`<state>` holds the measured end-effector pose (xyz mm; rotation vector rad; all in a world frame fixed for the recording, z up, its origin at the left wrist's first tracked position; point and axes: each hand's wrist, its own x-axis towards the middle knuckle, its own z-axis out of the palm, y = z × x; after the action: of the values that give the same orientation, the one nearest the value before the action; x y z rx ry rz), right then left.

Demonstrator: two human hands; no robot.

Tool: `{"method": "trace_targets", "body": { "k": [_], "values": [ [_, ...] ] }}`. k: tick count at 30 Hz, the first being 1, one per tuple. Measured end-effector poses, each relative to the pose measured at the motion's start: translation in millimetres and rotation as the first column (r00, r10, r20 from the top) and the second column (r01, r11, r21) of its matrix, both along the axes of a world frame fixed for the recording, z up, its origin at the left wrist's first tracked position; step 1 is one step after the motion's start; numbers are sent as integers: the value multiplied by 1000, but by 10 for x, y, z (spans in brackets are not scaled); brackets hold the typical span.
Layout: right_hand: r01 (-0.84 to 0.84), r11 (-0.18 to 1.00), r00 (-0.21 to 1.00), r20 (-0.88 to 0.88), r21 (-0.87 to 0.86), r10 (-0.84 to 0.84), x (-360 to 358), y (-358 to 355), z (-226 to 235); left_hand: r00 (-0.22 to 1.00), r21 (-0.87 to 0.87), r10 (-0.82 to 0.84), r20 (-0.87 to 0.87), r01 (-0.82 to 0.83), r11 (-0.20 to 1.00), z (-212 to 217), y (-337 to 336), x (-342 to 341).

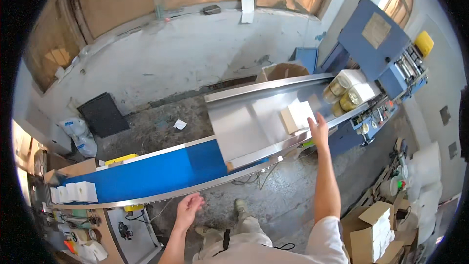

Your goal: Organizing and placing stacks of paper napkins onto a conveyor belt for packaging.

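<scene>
A stack of white paper pieces with a tan side (296,116) rests on the metal chute (234,127), close to its near rail. My right hand (318,130) is at the stack's right edge, thumb and fingers apart; whether it touches the paper is hard to tell. Over the floor, on the near side of the blue conveyor belt (156,173), my left hand (189,209) hangs in the air. Its fingers are loosely bent and hold nothing.
A blue machine (373,34) with rollers stands behind the chute's right end, where jars of yellowish contents (337,88) sit. White blocks (80,192) line the belt's left end. Cardboard boxes (361,239) lie at lower right. Loose cables (261,176) trail under the chute.
</scene>
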<state>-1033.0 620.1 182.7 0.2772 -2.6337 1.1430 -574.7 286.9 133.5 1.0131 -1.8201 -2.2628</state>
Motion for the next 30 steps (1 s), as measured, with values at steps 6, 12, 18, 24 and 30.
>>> {"method": "trace_targets", "body": {
  "k": [6,12,18,24,30],
  "values": [
    [-367,928,827,437,-59,355,-1185,316,-277,957,-97,286,49,-280,955,-19,211,-695],
    [-529,816,719,387,-235,577,-634,-633,-480,922,72,371,113,-380,922,-217,83,-960],
    [-681,714,618,394,-164,680,377,-1782,-440,935,285,354,-28,-332,899,-215,-14,-1481],
    [-884,376,244,412,-277,878,1847,-2962,-282,816,286,548,-182,-490,824,-292,-528,-987],
    [-631,431,-5,559,-645,829,3326,-3532,-288,638,362,682,-356,-579,730,-103,-845,1054]
  ]
}}
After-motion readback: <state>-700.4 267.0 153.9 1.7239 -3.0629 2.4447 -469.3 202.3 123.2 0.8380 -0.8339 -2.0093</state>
